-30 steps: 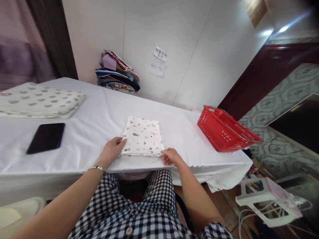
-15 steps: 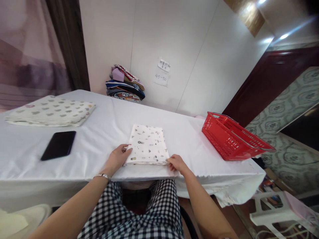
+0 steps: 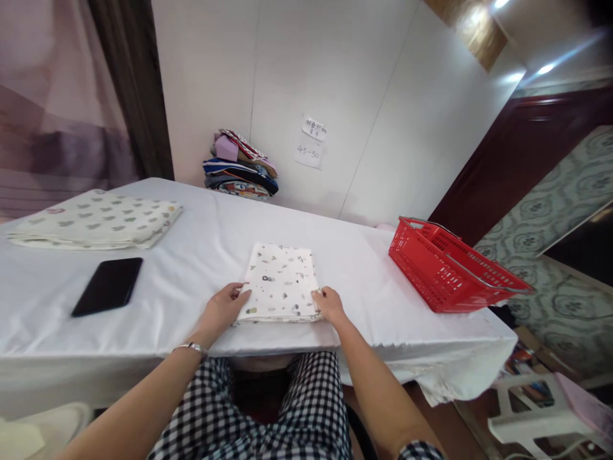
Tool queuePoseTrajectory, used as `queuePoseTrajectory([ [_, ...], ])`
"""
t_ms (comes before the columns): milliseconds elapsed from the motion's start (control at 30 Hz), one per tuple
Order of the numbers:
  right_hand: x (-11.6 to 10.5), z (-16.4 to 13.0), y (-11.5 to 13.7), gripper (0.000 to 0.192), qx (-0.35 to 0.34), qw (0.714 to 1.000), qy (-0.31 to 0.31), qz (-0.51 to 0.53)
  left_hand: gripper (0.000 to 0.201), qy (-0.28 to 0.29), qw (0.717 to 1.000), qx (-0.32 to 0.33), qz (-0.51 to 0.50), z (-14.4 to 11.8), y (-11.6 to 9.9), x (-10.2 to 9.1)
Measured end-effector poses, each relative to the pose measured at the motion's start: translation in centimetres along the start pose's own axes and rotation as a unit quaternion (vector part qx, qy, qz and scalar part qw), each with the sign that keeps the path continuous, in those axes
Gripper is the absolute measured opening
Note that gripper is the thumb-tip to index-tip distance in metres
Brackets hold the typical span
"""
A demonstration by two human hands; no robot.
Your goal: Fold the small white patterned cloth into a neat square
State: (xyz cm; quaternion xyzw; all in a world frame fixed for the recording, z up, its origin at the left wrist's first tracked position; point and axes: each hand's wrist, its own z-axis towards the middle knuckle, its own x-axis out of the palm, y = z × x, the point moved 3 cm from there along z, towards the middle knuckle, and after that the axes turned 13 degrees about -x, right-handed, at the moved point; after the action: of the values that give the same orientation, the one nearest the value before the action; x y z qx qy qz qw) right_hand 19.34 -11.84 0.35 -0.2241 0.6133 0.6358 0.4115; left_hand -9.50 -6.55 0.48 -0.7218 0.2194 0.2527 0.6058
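At the table (image 3: 201, 236) edge, left hand (image 3: 221, 309) and right hand (image 3: 328, 305) pinch the folded cloth's (image 3: 281, 282) near corners, squaring it; lifting would need both grips kept even.

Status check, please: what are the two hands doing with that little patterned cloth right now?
Left hand and right hand at near corners of small folded white patterned cloth, flat on white-covered table. Grips unclear. Black phone, red plastic basket well aside.
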Motion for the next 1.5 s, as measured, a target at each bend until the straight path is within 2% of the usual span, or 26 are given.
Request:
queuePoseTrajectory([
  [133, 0.5, -0.7, -0.7, 0.026, -0.003, 1.000, -0.015, -0.014, 0.043, 0.002, 1.000, -0.001, 0.003, 0.3, 0.3, 0.0],
  [233, 0.4, -0.6, -1.0, 0.025, -0.005, 1.000, 0.007, -0.023, 0.042, 0.012, 1.000, -0.021, 0.010, 0.5, 0.4, 0.0],
  [300, 0.1, -0.2, -1.0, 0.023, 0.004, 1.000, 0.027, -0.015, 0.040, -0.014, 0.999, -0.011, 0.030, 0.5, -0.2, -0.1],
  [367, -0.1, 0.4, -0.7, 0.030, 0.016, 0.999, 0.035, -0.007, 0.039, -0.061, 0.994, 0.068, 0.057, -0.1, -1.8, 0.1],
  [433, -0.3, 1.1, -0.1, 0.037, 0.013, 0.999, 0.028, -0.007, 0.038, -0.086, 0.974, 0.193, 0.084, -1.2, -4.1, 1.2],
  [567, -0.3, 3.1, 1.4, 0.027, -0.026, 0.999, -0.007, -0.032, 0.041, -0.023, 0.928, 0.337, 0.158, -4.3, -7.8, 5.7],
  [667, -0.1, 4.8, 1.9, 0.020, -0.033, 0.998, -0.020, -0.052, 0.053, 0.042, 0.895, 0.394, 0.205, -6.5, -8.5, 9.3],
  [733, 0.1, 5.8, 1.9, 0.018, -0.032, 0.998, -0.016, -0.055, 0.059, 0.063, 0.880, 0.409, 0.232, -7.3, -8.0, 11.0],
  [833, 0.4, 6.9, 1.7, 0.019, -0.028, 0.998, -0.013, -0.056, 0.060, 0.050, 0.866, 0.430, 0.250, -7.7, -6.9, 12.0],
  [1000, 1.0, 8.0, 1.3, 0.019, -0.009, 0.998, -0.015, -0.061, 0.059, 0.043, 0.859, 0.443, 0.254, -7.6, -6.3, 11.8],
  [1167, 1.2, 8.5, 1.3, 0.010, -0.018, 0.998, -0.026, -0.058, 0.061, 0.057, 0.863, 0.439, 0.242, -7.8, -6.6, 11.3],
  [1333, 0.7, 8.7, 0.6, 0.017, -0.019, 0.997, -0.064, -0.050, 0.062, 0.073, 0.864, 0.434, 0.244, -7.7, -6.4, 11.5],
  [1500, 1.2, 8.8, -0.3, 0.012, -0.002, 0.999, -0.034, -0.034, 0.060, 0.067, 0.865, 0.437, 0.238, -7.6, -6.2, 11.7],
])
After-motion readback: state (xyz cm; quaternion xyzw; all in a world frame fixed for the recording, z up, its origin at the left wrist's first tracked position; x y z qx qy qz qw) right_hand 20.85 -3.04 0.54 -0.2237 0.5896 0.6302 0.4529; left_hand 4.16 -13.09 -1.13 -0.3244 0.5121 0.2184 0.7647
